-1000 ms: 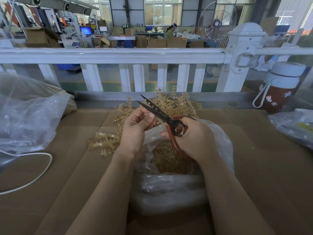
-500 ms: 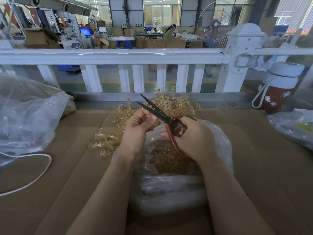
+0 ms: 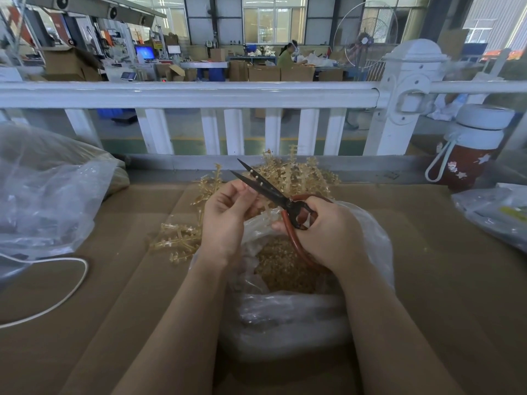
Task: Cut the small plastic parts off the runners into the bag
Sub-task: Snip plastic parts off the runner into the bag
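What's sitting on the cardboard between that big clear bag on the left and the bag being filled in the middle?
In the head view, a few amber runners lie between the left bag and the middle bag; nearer, a white cord.

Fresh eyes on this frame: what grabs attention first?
The black-bladed scissors with red-brown handles, blades parted at centre, gripped by the right hand while the left hand pinches something small at the blades. Just below sits the clear plastic bag of tan cut parts; behind, a pile of amber plastic runners.

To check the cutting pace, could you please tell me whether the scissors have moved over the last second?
No. The scissors stay open, their tips below the same slat of the white railing.
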`<state>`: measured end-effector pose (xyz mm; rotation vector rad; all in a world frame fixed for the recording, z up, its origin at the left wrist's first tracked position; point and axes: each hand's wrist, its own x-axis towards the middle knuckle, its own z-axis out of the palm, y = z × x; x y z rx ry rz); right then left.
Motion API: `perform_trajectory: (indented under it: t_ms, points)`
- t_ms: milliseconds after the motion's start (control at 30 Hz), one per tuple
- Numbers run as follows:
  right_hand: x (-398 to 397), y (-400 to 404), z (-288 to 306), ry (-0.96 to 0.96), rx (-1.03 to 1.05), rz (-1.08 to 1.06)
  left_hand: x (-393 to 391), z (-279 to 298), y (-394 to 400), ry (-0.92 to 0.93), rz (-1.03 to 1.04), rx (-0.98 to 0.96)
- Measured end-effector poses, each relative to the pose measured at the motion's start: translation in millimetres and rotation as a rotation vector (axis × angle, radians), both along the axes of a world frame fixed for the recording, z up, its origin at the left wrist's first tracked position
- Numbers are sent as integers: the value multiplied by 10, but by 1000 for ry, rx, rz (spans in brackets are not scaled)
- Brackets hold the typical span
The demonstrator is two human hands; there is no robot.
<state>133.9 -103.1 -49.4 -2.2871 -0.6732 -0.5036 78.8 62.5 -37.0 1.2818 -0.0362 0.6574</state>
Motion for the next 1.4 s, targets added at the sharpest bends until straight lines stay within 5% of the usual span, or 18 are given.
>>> perform_trajectory:
  t_ms: [567,1400]
  points:
    - [-16,1,12,-17,6,-8,-22,-14,-39,-9,-76,52]
    - [-35,6,29,-74,16,16,0,29,-44,19,91,99]
